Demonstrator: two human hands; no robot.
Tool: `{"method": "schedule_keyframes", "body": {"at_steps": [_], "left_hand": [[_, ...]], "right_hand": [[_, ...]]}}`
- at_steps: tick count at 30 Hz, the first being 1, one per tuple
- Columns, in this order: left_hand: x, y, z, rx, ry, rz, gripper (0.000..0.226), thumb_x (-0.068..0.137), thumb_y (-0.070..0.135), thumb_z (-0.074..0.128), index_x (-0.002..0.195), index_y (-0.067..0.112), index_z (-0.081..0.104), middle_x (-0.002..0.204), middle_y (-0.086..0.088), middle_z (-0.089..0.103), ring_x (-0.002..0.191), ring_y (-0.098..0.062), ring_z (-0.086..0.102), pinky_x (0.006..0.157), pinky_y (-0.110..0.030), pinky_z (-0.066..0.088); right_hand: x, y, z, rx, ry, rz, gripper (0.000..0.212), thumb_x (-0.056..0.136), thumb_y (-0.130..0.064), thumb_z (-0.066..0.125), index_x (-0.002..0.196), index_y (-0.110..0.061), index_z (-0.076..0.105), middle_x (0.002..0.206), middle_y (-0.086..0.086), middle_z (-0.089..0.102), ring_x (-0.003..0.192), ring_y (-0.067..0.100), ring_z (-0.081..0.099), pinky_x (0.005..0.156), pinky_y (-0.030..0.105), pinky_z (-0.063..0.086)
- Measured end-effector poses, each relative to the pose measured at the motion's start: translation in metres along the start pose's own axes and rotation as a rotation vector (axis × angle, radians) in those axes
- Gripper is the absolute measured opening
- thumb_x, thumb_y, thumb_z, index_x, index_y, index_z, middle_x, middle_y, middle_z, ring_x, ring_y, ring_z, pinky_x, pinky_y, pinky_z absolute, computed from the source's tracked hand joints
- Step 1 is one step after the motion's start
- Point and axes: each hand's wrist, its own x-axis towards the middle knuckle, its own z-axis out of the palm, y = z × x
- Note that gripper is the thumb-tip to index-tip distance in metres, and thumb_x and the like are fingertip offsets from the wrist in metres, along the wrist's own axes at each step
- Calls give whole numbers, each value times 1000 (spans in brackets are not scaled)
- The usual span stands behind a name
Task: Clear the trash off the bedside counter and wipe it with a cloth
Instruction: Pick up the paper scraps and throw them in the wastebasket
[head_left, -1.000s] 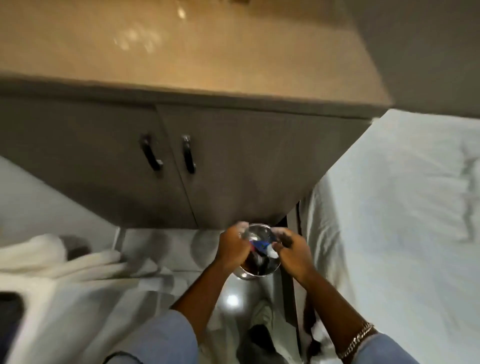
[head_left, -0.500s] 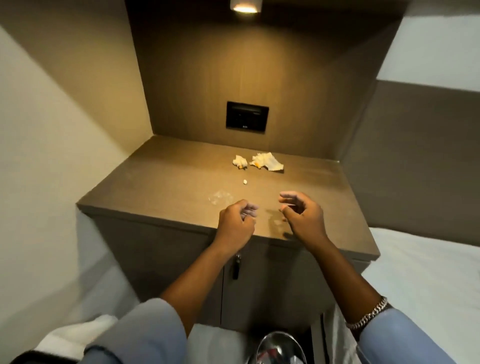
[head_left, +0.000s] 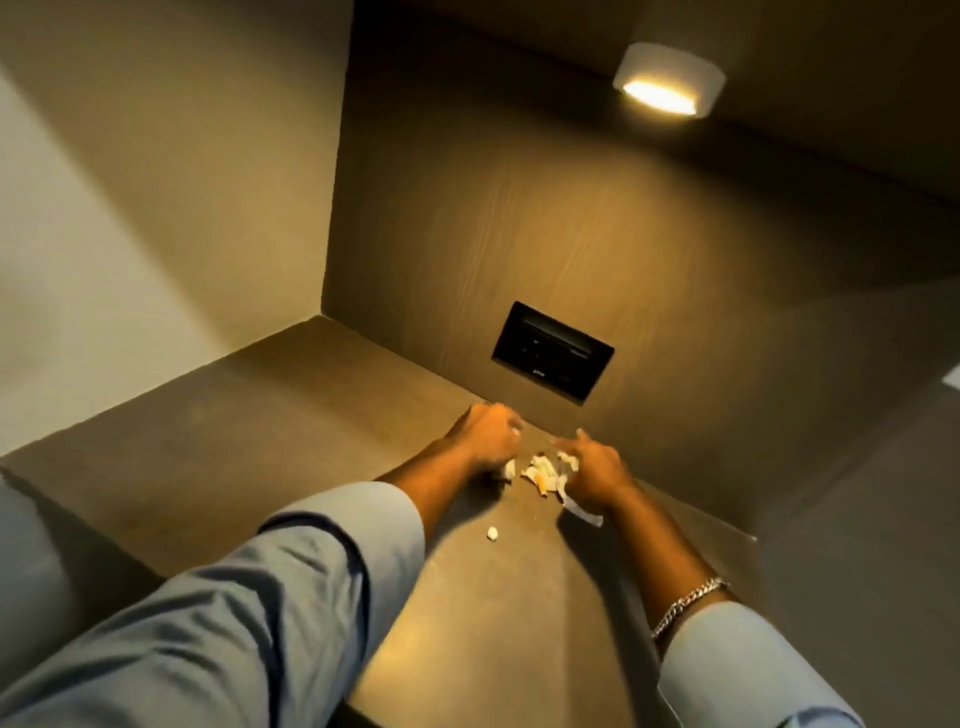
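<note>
2 hands on counter (head_left: 260, 441): left hand (head_left: 488, 439) fisted around paper scrap (head_left: 508, 469); right hand (head_left: 592, 470) open over crumpled wrappers (head_left: 545, 470).

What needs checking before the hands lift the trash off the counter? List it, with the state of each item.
1. Left hand closed on a scrap: ok, white paper shows under the fist.
2. Right hand gripping the crumpled paper: not ok, fingers are spread over it, not closed.
3. Small loose bit gathered: not ok, it lies alone on the counter, nearer than both hands.
4. Bin within reach: cannot tell, none is in view.
5. Cloth ready for wiping: cannot tell, none is in view.
6. Switch panel clear of the hands: ok, it sits on the wall above them.
</note>
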Motion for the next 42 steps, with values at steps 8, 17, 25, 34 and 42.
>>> {"method": "schedule_keyframes", "body": {"at_steps": [8, 17, 25, 34, 42], "left_hand": [[26, -6, 7, 50, 36, -85, 6, 84, 4, 61, 81, 7, 66, 97, -17, 70, 93, -29, 67, 85, -42, 59], [-22, -1, -7, -118, 186, -79, 20, 76, -7, 55, 70, 1, 73, 84, -19, 75, 83, -29, 71, 74, -37, 60], [-33, 5, 21, 107, -22, -18, 19, 84, 24, 69, 97, 11, 72, 98, -8, 71, 88, -22, 67, 80, -37, 58], [-51, 25, 38, -9, -1, 22, 12, 80, 9, 73, 91, 5, 74, 93, -14, 75, 84, -24, 71, 77, -37, 62], [-195, 61, 62, -742, -121, 96, 21, 79, -8, 69, 101, -8, 69, 90, -19, 70, 73, -26, 66, 69, -30, 62]], "right_hand": [[1, 14, 17, 152, 150, 68, 21, 89, -7, 62, 107, -11, 73, 106, 10, 72, 92, 22, 65, 85, 37, 56], [-74, 5, 3, 385, 389, 132, 21, 93, -18, 60, 110, -11, 71, 100, 4, 64, 69, 2, 52, 52, 6, 40], [-91, 26, 16, 167, 409, 113, 22, 95, -24, 55, 110, -16, 69, 110, 6, 60, 97, 19, 55, 81, 29, 46], [-114, 34, 18, 713, 599, 176, 16, 82, -9, 72, 97, -12, 77, 99, 5, 71, 75, 6, 60, 52, 0, 42], [-255, 25, 32, 1160, 551, 130, 21, 77, -1, 76, 96, -8, 77, 93, 14, 77, 87, 28, 74, 82, 45, 61]]}}
